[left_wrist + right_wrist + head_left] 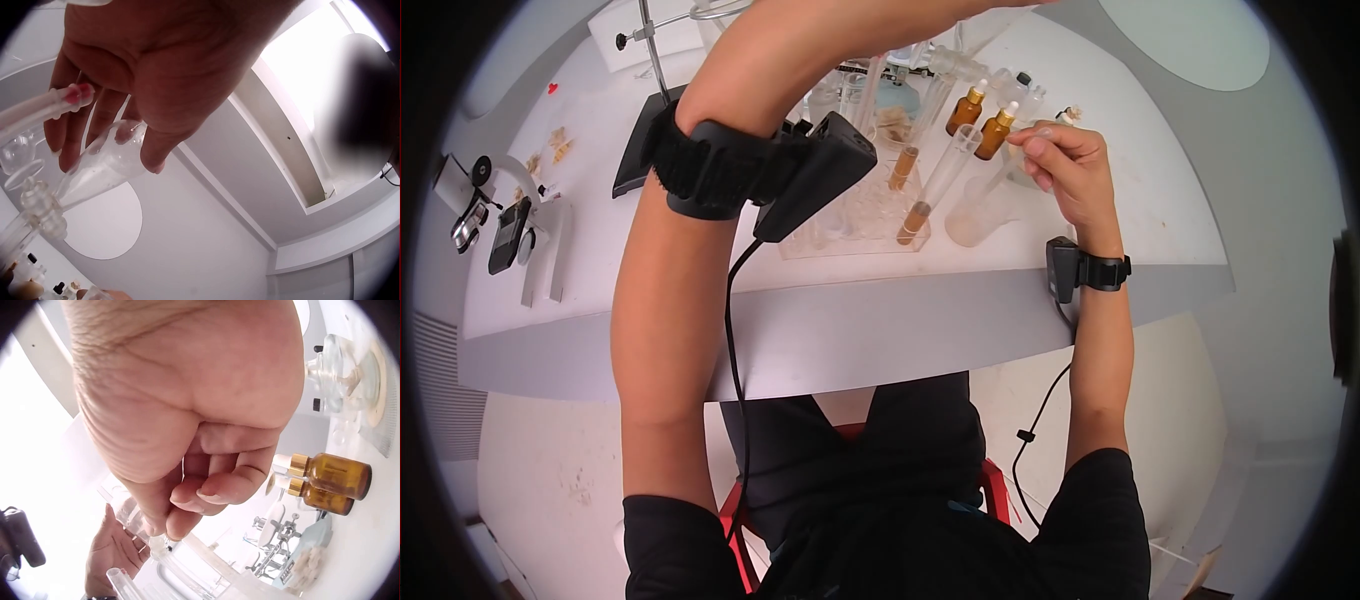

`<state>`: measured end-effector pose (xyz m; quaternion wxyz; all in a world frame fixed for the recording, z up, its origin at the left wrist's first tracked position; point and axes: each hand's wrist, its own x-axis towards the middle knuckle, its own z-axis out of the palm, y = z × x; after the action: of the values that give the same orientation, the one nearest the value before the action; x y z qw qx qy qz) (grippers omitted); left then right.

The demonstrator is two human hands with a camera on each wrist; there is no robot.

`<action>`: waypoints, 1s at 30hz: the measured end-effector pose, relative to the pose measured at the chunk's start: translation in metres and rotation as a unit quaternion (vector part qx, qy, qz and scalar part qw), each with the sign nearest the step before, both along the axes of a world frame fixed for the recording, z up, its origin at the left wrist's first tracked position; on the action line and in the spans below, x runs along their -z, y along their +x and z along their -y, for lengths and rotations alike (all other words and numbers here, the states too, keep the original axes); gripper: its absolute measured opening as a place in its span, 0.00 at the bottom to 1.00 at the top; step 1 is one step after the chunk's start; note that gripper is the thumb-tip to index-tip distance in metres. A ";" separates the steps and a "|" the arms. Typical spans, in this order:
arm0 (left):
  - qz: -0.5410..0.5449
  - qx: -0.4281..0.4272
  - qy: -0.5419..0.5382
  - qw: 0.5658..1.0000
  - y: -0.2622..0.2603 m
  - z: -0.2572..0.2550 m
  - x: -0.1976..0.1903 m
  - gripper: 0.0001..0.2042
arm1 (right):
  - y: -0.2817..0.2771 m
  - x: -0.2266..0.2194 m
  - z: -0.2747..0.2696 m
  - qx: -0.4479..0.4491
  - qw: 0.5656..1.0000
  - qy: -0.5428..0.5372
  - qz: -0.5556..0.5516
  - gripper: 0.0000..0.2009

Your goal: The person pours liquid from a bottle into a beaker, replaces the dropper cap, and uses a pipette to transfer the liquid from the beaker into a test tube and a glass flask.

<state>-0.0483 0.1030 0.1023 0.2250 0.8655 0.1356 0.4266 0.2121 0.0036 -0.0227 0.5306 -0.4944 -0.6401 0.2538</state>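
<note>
My left hand (156, 69) curls its fingers and thumb around a clear, rounded glass vessel (103, 165) in the left wrist view; a glass stopcock (44, 206) is near its narrow end. In the head view most of that hand is past the top edge. My right hand (1068, 165) has curled fingers, thumb and fingertips pinching a narrow clear glass piece above a conical flask (972, 222); its exact shape is unclear. Beside these fingers stand two amber dropper bottles (995, 133). In the right wrist view the left hand (115, 553) is beyond my right hand (187, 394).
A clear rack (850, 245) on the white table holds tubes, two with brown contents (913, 222). Behind it are a balance (895, 97) and more glassware. A stand (640, 150) and a microscope (470, 210) are on the left.
</note>
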 end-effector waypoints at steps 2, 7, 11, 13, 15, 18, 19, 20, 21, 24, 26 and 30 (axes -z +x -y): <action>-0.005 0.015 -0.019 1.000 -0.009 0.004 -0.001 0.33 | -0.001 0.000 0.000 0.002 1.000 0.004 0.006 0.08; -0.008 0.048 -0.010 0.999 -0.010 0.003 -0.002 0.33 | 0.000 0.001 0.000 -0.003 1.000 -0.006 -0.007 0.08; 0.013 0.009 0.000 1.000 -0.001 0.006 0.000 0.33 | -0.002 0.001 -0.001 -0.005 1.000 0.010 -0.023 0.08; 0.010 -0.021 0.006 1.000 -0.001 0.011 -0.001 0.34 | -0.001 -0.001 0.000 -0.011 0.999 -0.011 -0.030 0.06; 0.009 -0.018 0.005 1.000 0.000 0.010 -0.002 0.34 | -0.001 0.000 0.000 -0.012 0.999 -0.012 -0.034 0.06; 0.005 -0.011 -0.001 1.000 0.000 0.008 -0.001 0.34 | 0.000 0.001 0.000 -0.014 0.999 -0.011 -0.042 0.06; 0.002 -0.006 -0.004 1.000 -0.001 0.008 -0.001 0.34 | 0.000 0.001 -0.001 -0.016 0.999 -0.009 -0.047 0.05; 0.002 -0.006 -0.004 1.000 -0.005 0.005 -0.005 0.34 | 0.001 0.001 -0.001 -0.015 0.999 -0.009 -0.047 0.05; -0.009 0.044 -0.057 0.997 -0.011 0.003 -0.011 0.34 | 0.001 0.001 -0.001 -0.016 0.999 -0.011 -0.044 0.05; -0.016 0.097 -0.109 0.989 -0.014 0.000 -0.014 0.34 | 0.001 0.002 -0.001 -0.015 0.999 -0.013 -0.044 0.05; -0.012 0.101 -0.109 0.989 -0.012 0.000 -0.011 0.34 | 0.001 0.002 -0.001 -0.013 0.999 -0.014 -0.046 0.04; -0.011 -0.004 0.016 1.000 0.002 -0.001 0.002 0.34 | 0.001 0.002 -0.002 -0.017 0.999 -0.021 -0.043 0.04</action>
<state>-0.0465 0.1038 0.1007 0.2078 0.8731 0.1348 0.4199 0.2126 0.0051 -0.0243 0.5425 -0.4833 -0.6197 0.2968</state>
